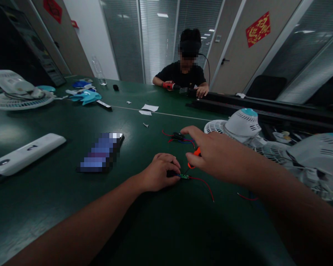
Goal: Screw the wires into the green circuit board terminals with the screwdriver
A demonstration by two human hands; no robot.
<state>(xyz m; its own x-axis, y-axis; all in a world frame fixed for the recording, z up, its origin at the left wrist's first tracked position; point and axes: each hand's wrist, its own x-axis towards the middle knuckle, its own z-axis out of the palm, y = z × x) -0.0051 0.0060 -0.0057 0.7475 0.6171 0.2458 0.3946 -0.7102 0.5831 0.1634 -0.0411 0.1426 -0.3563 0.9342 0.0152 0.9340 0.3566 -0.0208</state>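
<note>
A small green circuit board (184, 176) lies low over the table, pinched at its left end by the fingers of my left hand (162, 171). A red wire (205, 181) runs from the board's right end and curves toward me. My right hand (211, 153) grips an orange-handled screwdriver (197, 152), its thin dark shaft pointing down at the board. Much of the handle is hidden by my fingers. Just beyond my right fingertips sits a small black part (178, 136) with red and blue wires.
White fan parts (242, 125) crowd the right side. A phone (100, 153) and a white elongated device (27, 153) lie to the left, with paper scraps (150, 107) farther back. Across the green table (133, 136), another person (180, 74) holds a red tool.
</note>
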